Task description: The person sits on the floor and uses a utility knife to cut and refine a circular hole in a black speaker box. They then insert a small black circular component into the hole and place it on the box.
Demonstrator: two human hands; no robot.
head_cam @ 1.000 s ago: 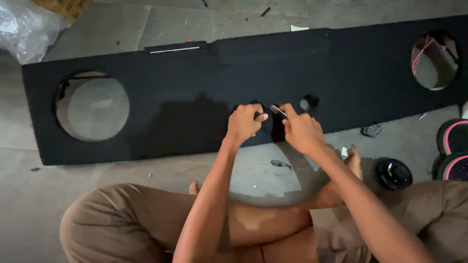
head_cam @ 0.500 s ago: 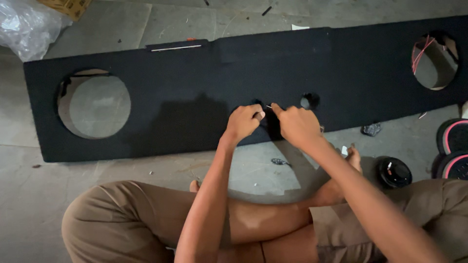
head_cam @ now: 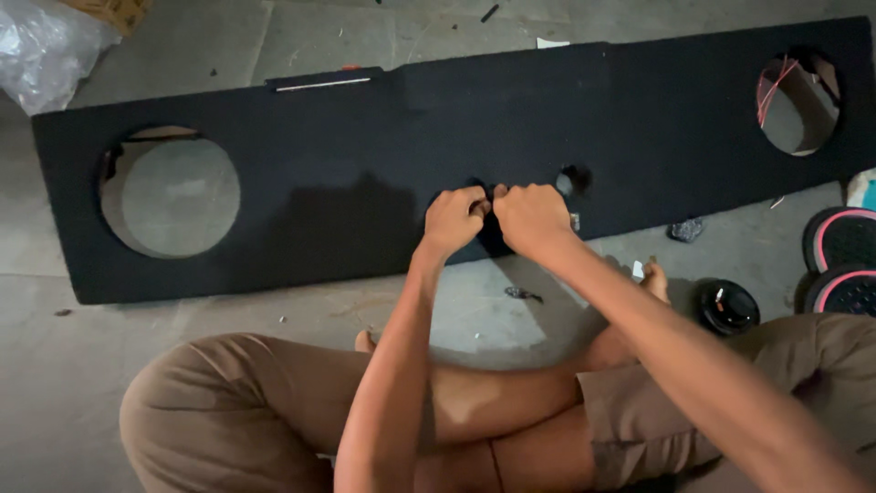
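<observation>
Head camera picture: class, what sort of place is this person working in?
Probably a car-audio workshop floor: a long black carpeted speaker board with round cutouts lies on bare concrete, with loose round speakers beside it.

Head-worn camera looked steeply down over a seated person's crossed legs to the concrete floor (head_cam: 274,36).

The single view faced forward and downward from head height, close enough that both forearms filled the lower frame, the left hand (head_cam: 453,219) and right hand (head_cam: 532,217) meeting near centre. A long black carpeted panel (head_cam: 365,173) stretched almost edge to edge across the upper half, slightly tilted. No second view shared the scene.
</observation>
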